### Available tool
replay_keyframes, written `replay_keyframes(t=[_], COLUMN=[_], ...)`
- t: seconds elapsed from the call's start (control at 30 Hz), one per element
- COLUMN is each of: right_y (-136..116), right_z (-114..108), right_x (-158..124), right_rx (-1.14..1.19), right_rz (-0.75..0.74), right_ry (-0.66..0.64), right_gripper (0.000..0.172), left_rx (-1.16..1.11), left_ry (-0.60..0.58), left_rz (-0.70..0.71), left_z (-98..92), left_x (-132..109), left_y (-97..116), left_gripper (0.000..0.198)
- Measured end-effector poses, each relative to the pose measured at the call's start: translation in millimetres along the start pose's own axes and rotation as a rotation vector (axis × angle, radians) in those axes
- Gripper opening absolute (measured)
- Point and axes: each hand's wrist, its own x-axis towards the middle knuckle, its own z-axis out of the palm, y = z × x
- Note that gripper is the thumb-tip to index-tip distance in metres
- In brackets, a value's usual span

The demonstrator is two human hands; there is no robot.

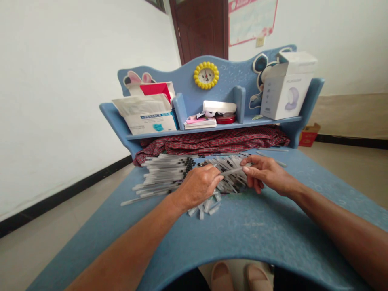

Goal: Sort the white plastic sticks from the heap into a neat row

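A slim translucent pen [232,171] spans the gap between my two hands, tilted slightly up to the right. My left hand [202,182] has its fingers closed round the left end, which they hide. At the other end my right hand [263,173] pinches the pen between thumb and forefinger, the other fingers curled below. Behind and beneath the hands lies a jumbled heap of similar pens [226,185]. To the left, many more form a neater pile [162,178], their dark tips pointing right. Several short clear pen caps [207,205] are scattered just below my left hand.
A blue desk [230,238] with a curved front edge carries everything. Bunched checked cloth [212,141] lies under the shelf [194,131] at the back. On that shelf stand a mask box [148,121], a white carton [286,87] and a red round tin [226,119].
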Motion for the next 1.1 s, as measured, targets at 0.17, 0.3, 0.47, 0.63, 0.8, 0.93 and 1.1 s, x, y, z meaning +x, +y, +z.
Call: replay_keyframes(t=[0.17,0.3,0.47,0.63,0.8,0.93,1.1], right_y=[1.1,2.8,4.5,2.0,-4.3,-5.7,0.7], right_z=[0.6,0.1,2.7,1.4,-5.6,-20.2,-37.2], right_x=[0.3,1.1,1.4,0.8,-0.1,2.7,9.2], right_rx=[-0.036,-0.043,-0.084,-0.078,0.007,0.164,0.187], right_rz=[0.056,0.035,0.047,0.046,-0.006,-0.050,-0.065], right_ry=[0.037,0.025,0.023,0.063,0.118,0.282,0.592], right_gripper=[0.040,0.030,0.026,0.034,0.037,0.034,0.030], left_rx=[-0.003,-0.001,0.053,0.044,-0.007,-0.024,0.018], left_ry=[0.018,0.019,-0.037,-0.038,0.013,0.066,0.081], left_rz=[0.011,0.008,-0.005,0.009,0.020,-0.022,-0.171], left_z=[3.4,4.9,4.1,2.3,-3.0,-11.1,-16.6], left_x=[-0.4,-0.7,-0.5,0.1,1.0,0.5,-3.0], left_y=[-3.0,-3.3,-0.5,0.2,-3.3,-17.2,-45.1], left_gripper=[0.017,0.017,0.016,0.018,0.019,0.021,0.019])
